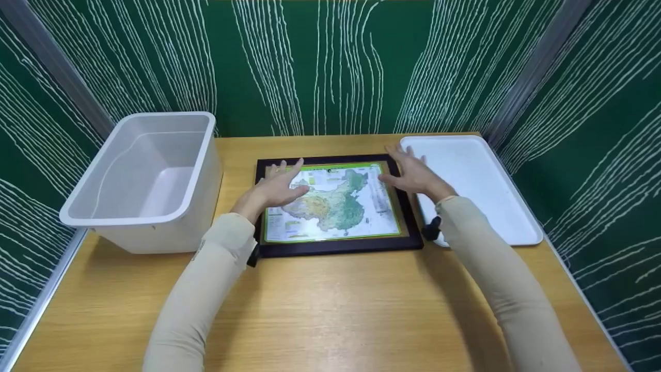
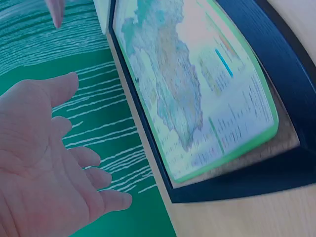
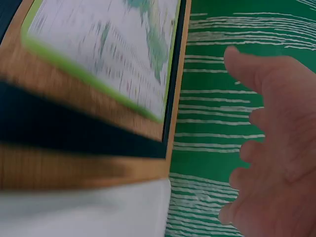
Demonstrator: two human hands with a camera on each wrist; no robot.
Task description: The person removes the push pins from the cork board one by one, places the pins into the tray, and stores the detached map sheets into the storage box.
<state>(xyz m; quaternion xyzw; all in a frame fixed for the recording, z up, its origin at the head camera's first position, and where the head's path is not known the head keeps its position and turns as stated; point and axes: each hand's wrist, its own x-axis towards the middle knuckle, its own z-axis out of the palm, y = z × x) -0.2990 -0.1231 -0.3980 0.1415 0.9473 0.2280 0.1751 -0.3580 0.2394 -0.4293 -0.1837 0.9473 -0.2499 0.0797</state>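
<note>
A printed map [image 1: 330, 204] with a green border lies inside a dark rectangular frame [image 1: 341, 249] on the wooden table. Over the map's left part is my left hand [image 1: 276, 187], fingers spread and palm facing down. My right hand [image 1: 415, 173] hovers at the frame's right side, its fingers also extended. Both palms hold nothing. In the left wrist view, the left hand [image 2: 44, 158] shows loosely extended fingers apart from the frame [image 2: 237, 173]. From the right wrist, the right hand [image 3: 281, 148] likewise appears apart from the map [image 3: 108, 59].
To the left stands a deep white plastic bin [image 1: 150, 222]. A shallow white tray [image 1: 480, 191] lies right of the frame, partly under the right forearm. Green panels with white wavy lines [image 1: 341, 67] enclose the table [image 1: 330, 310] at the back and sides.
</note>
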